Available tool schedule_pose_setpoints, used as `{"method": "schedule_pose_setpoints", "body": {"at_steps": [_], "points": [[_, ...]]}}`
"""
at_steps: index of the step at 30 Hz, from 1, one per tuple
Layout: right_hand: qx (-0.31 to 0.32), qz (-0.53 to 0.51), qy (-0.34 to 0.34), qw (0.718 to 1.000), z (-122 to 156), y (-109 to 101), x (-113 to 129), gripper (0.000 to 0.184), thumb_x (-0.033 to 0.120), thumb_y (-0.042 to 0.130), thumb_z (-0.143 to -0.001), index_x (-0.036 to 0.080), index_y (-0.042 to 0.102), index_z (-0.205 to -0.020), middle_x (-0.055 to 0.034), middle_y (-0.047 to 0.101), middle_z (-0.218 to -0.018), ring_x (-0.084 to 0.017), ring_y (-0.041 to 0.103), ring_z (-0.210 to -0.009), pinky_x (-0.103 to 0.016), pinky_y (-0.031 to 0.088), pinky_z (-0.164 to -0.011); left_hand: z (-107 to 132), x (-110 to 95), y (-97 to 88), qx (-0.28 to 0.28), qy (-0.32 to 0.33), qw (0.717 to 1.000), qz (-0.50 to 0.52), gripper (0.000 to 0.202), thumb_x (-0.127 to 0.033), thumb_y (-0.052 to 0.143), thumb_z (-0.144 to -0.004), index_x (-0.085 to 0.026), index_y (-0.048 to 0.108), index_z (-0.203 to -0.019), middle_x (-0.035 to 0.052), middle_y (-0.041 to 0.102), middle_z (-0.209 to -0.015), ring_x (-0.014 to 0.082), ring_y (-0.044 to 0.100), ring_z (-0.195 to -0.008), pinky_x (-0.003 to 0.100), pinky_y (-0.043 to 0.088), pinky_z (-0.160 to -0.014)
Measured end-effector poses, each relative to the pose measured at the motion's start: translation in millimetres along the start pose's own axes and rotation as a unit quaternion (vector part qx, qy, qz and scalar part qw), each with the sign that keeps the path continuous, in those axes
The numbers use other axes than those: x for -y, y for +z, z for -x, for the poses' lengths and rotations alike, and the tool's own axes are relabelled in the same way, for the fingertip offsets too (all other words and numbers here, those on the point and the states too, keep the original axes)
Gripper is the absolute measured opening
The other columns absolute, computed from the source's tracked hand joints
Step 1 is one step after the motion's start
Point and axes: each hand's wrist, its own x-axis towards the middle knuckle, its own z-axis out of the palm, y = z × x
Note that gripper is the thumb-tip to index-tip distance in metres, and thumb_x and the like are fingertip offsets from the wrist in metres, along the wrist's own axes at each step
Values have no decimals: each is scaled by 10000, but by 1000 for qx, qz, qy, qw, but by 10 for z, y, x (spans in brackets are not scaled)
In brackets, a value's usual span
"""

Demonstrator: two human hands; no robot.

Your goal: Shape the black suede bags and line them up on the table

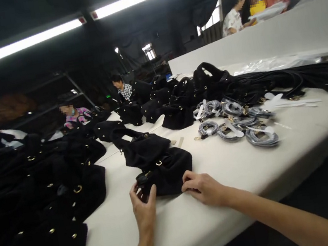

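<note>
Our left hand pinches the near corner of a black bag lying on the white tabletop; our right hand rests loosely spread on its near edge, coiled straps well apart.

A bag lies on the table by its near edge. The left hand holds its near left corner, and the right hand rests on its near right corner. A heap of bags fills the table's left side. Wrapped coils lie farther right, with more bags behind them and a bundle of straps at far right.
</note>
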Motion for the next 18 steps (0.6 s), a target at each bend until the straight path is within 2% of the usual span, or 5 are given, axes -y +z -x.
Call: {"method": "schedule_pose_setpoints", "body": {"at_steps": [5, 8, 10, 14, 18], "points": [[-8, 12, 21, 1000, -4, 32, -8, 457, 102, 530, -867, 207, 592, -1308, -90, 568, -1300, -209, 646, -978, -346, 543, -852, -10, -3, -67, 46, -4, 996, 81, 589, -456, 806, -699, -258, 467, -1138, 72, 626, -1181, 210, 636, -1067, 357, 516, -947], [10, 20, 7, 1000, -13, 11, 42, 349, 127, 554, -863, 226, 681, -1173, -64, 613, -1263, -245, 630, -1038, -401, 529, -906, 71, -69, -93, 32, 1, 996, 84, 443, -419, 787, -716, -229, 506, -1001, 28, 657, -973, 165, 662, -887, 292, 534, -847], [6, -10, 16, 1000, -17, -32, 68, 282, 126, 570, -853, 228, 726, -1066, -53, 644, -1214, -233, 636, -999, -390, 528, -893, 180, -130, -68, -11, 10, 996, 87, 376, -403, 769, -736, -218, 530, -959, 23, 648, -945, 162, 663, -890, 310, 534, -896], [16, -143, 50, 988, 7, -136, 90, 254, 131, 609, -821, 213, 747, -1017, -53, 685, -1086, -160, 634, -765, -304, 543, -728, 458, -229, 34, -53, 36, 994, 88, 326, -383, 761, -764, -205, 567, -957, 86, 627, -1201, 218, 645, -1099, 435, 445, -1097], [6, -256, 39, 966, 28, -165, 174, 197, 112, 609, -816, 191, 768, -900, -62, 709, -946, -166, 663, -743, -275, 531, -654, 632, -380, 65, -97, 75, 989, 80, 294, -360, 770, -769, -188, 603, -939, 136, 618, -1286, 282, 616, -1194, 496, 435, -1113]]}}
